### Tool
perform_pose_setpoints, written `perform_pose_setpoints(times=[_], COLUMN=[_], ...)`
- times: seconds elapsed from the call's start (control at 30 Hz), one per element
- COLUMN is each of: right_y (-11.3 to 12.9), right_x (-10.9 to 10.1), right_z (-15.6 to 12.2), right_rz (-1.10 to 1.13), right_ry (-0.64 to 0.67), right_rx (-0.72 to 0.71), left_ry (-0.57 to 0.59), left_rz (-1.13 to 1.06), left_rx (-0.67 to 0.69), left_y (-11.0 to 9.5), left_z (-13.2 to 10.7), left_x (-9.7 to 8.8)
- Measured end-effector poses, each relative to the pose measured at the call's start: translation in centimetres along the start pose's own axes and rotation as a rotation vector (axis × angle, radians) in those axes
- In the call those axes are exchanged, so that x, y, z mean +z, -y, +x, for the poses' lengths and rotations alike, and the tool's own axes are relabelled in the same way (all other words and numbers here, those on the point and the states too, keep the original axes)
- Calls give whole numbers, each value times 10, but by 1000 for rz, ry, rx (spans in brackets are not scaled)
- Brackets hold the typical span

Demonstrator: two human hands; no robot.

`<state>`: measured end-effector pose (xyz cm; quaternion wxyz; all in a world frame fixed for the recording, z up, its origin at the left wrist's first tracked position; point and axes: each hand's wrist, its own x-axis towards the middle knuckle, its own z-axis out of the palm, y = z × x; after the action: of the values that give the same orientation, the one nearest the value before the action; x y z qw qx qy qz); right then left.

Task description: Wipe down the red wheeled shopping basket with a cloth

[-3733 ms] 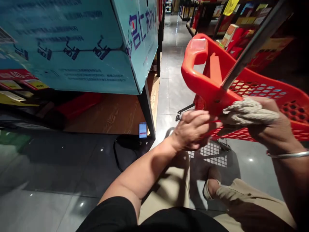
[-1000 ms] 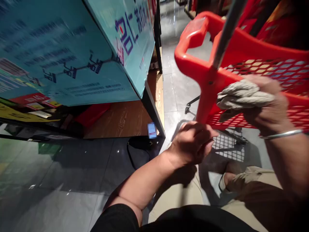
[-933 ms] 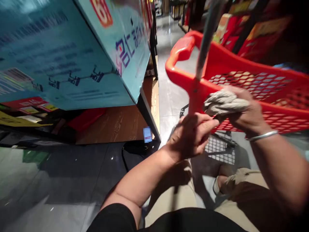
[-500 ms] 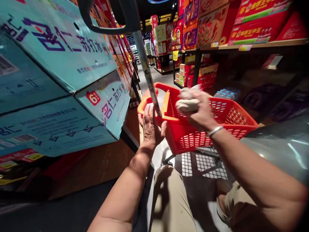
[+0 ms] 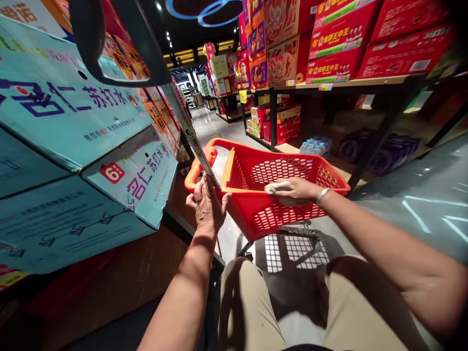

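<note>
The left hand [image 5: 207, 208] is clasped around the near corner of the red basket [image 5: 288, 214], just where its pole [image 5: 198, 144] rises. The right hand [image 5: 300, 192] — at three o'clock of the left — holds a bunched cloth [image 5: 277, 186] against the basket's rim. Blue boxes [image 5: 73, 161] stand stacked at nine o'clock of the basket.

Left flank: stacked teal cartons [image 5: 73, 146] overhang just beside the left hand [image 5: 206, 209], leaving a narrow gap to the red basket [image 5: 285, 214]
Near corner: slanted handle pole [image 5: 190, 134] and black grip [image 5: 109, 48] bar the way there
Basket interior: open from above; right hand [image 5: 296, 191] and cloth [image 5: 277, 186] occupy the near rim
Right flank: bare floor [image 5: 420, 204], wide passage up to the shelf rack [image 5: 365, 85]
</note>
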<state>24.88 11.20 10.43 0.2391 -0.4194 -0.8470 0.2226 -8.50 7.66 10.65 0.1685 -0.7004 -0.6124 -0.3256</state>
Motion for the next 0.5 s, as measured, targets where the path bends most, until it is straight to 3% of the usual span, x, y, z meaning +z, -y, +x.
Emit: perform_pose_setpoints(times=[0.1,0.2,0.27,0.33,0.43,0.5], right_y=[-68,-96,-79,-38,32,59], right_x=[-30,-38,-26,-5,34,56], right_z=[-64,-96,-89,-63,-14,11], right_rz=[-118,-244,-228,-160,-103,-116], right_ry=[-24,-227,-264,-232,-196,-197], right_rx=[229,344,270,172,58,-2], left_ry=[-85,-192,-159,-34,240,360], left_rz=[4,-22,-44,-35,64,153], left_rx=[-18,61,226,392,472,461], left_y=[-3,-13,-24,-38,-54,-59], left_z=[-6,-12,-10,-2,14,22], left_x=[-3,-6,-7,-7,-6,-7])
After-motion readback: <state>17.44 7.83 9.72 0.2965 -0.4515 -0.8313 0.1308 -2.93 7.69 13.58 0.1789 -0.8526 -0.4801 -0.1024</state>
